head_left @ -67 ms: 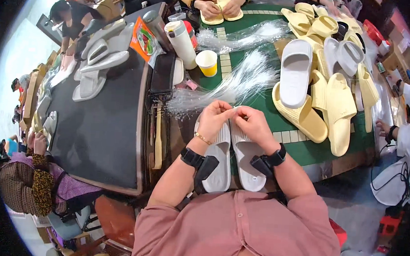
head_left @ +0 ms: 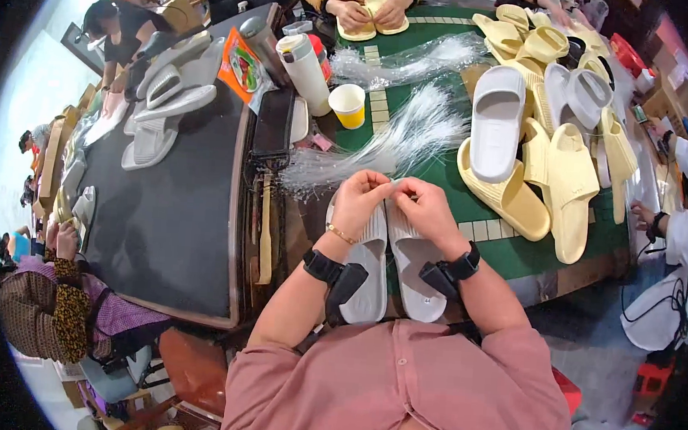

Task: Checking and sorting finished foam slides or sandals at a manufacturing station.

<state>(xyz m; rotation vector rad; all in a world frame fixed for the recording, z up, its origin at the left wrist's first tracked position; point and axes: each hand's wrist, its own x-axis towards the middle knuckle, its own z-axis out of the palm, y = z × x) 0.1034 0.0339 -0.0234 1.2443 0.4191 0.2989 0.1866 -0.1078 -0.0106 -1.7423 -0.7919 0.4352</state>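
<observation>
Over the straps of two light grey slippers, my left hand (head_left: 365, 194) and my right hand (head_left: 423, 208) meet, thumbs and forefingers pinched together. Between the fingertips shows a tiny whitish bit, which looks like part of a thin clear plastic strand. The left slipper (head_left: 368, 283) and the right slipper (head_left: 420, 287) lie side by side, heels toward me, partly covered by my hands and wrists. Just beyond my hands a loose bundle of clear plastic strands (head_left: 396, 143) spreads over the green table top. Each wrist wears a black strapped device.
Cream and grey slippers (head_left: 570, 189) are heaped on the right of the green table (head_left: 504, 244). A yellow-and-white paper cup (head_left: 347, 107) and white bottle (head_left: 304, 75) stand left. Another strand bundle (head_left: 424, 58) lies farther off. Beside me is a dark table (head_left: 162, 227); co-workers sit around.
</observation>
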